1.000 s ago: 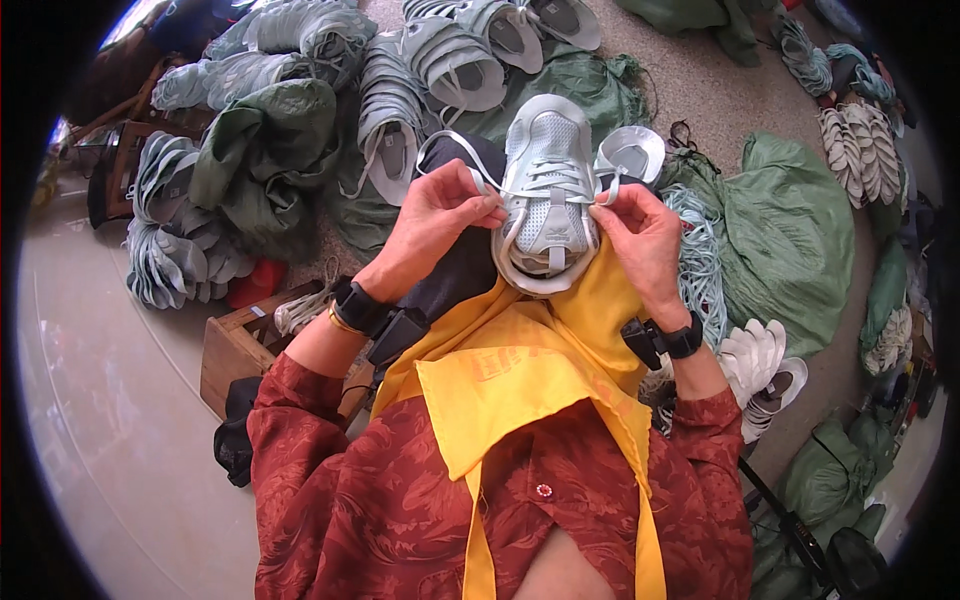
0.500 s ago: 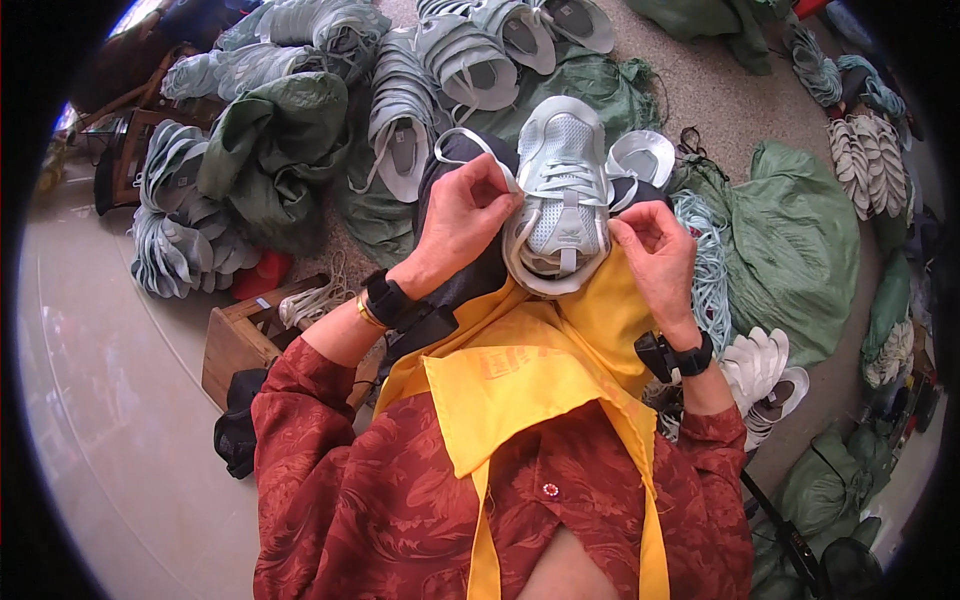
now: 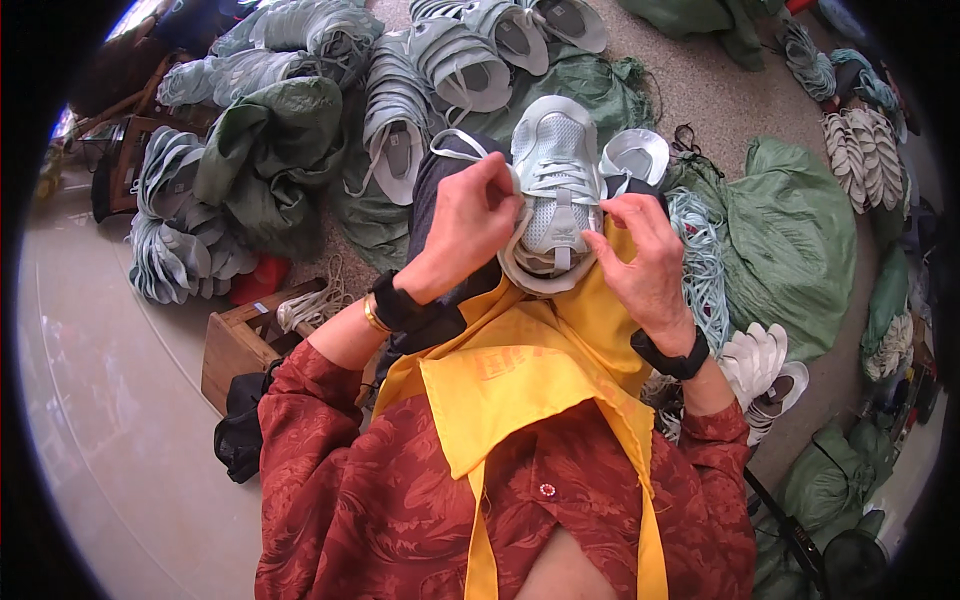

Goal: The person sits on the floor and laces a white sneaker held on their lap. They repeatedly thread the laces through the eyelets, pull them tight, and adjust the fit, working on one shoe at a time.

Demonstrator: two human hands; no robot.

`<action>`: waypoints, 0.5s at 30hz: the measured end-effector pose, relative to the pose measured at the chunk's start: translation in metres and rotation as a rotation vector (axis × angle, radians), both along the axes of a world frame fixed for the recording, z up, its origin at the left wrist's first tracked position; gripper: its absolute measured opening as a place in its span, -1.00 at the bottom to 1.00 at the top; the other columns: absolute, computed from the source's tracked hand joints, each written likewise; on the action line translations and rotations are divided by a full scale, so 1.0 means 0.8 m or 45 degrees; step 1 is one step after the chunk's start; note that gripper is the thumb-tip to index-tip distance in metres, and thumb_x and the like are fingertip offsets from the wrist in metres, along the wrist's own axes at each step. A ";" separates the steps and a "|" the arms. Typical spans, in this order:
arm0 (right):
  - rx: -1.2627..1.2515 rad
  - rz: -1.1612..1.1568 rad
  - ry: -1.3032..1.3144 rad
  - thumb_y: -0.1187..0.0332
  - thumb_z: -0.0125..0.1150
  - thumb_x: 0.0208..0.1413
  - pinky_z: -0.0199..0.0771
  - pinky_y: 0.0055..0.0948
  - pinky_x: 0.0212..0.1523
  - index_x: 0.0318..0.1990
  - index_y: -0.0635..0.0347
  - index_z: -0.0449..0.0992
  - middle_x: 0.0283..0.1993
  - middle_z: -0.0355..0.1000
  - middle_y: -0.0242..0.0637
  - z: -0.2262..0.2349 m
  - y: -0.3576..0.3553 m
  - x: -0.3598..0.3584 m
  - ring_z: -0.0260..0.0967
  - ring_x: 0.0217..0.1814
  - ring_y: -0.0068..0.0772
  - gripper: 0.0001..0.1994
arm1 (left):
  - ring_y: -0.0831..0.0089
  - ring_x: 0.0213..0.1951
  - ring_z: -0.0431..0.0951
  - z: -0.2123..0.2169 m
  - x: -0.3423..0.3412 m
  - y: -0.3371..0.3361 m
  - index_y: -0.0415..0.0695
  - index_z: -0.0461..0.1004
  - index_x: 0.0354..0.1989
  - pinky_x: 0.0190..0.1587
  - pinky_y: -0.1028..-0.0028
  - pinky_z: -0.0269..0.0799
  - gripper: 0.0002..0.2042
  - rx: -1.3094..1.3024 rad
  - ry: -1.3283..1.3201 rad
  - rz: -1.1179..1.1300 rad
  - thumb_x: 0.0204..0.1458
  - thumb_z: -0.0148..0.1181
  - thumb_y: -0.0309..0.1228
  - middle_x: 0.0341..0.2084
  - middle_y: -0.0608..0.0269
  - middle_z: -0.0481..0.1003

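Note:
A pale blue-grey sneaker upper [image 3: 556, 215] rests across my lap, its toe pointing away from me. White laces [image 3: 562, 180] cross its front below the toe. At its left side, my left hand [image 3: 470, 220] pinches a white shoelace [image 3: 455, 140], which loops up beyond the knuckles. My right hand [image 3: 645, 255] is at the upper's right edge, index finger and thumb apart, their tips touching or very near it. Just beyond that hand lies a second pale upper [image 3: 637, 155] on my dark trouser leg. My yellow apron [image 3: 510, 400] spreads under the near end.
Stacked pale uppers [image 3: 395, 120] stand ahead and to the left, among green sacks [image 3: 270, 165]. On the right, a bundle of light-blue laces [image 3: 703, 265] hangs beside a green sack [image 3: 790, 250]. A wooden stool [image 3: 240, 345] stands left of me; white uppers [image 3: 755, 365] are at my right.
My right hand has shifted left and up against the upper, and its thumb and index finger have parted. My left hand still pinches the lace, a little lower and further left.

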State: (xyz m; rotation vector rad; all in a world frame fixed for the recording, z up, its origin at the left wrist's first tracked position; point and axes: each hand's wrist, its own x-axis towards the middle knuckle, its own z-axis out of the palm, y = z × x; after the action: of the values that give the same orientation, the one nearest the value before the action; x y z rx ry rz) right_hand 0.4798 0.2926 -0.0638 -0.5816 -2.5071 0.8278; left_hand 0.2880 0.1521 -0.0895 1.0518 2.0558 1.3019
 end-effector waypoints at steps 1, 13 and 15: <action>0.020 -0.002 -0.019 0.47 0.45 0.01 0.56 -0.20 -0.09 -0.08 0.28 0.55 -0.12 0.48 -0.09 -0.001 0.000 0.000 0.52 -0.13 -0.04 -0.69 | 0.62 -0.46 0.46 -0.004 -0.006 -0.002 -0.26 0.41 -0.39 -0.37 0.53 0.41 -0.86 -0.043 -0.095 0.015 0.06 0.29 -0.58 -0.54 0.32 0.45; -0.011 -0.077 -0.051 0.60 0.26 0.01 0.55 -0.14 -0.09 -0.06 0.29 0.51 -0.17 0.49 -0.05 -0.017 -0.008 -0.006 0.52 -0.12 0.04 -0.71 | 0.62 -0.50 0.36 0.000 0.017 -0.003 -0.22 0.39 -0.30 -0.41 0.53 0.34 -0.82 0.095 0.058 0.116 0.06 0.32 -0.59 -0.50 0.35 0.39; 0.124 -0.006 -0.060 0.61 0.26 0.00 0.54 -0.16 -0.06 -0.08 0.30 0.50 -0.16 0.48 -0.05 -0.015 -0.009 -0.006 0.50 -0.09 0.03 -0.72 | 0.54 -0.51 0.39 -0.004 0.016 -0.005 -0.24 0.40 -0.24 -0.40 0.51 0.36 -0.81 0.167 0.196 0.039 0.06 0.32 -0.59 -0.50 0.30 0.41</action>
State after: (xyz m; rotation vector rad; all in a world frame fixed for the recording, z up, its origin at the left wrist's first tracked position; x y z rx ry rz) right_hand 0.4751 0.2854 -0.0754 -0.5797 -2.5713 0.6932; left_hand 0.3012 0.1481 -0.0925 1.2175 2.1293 1.4273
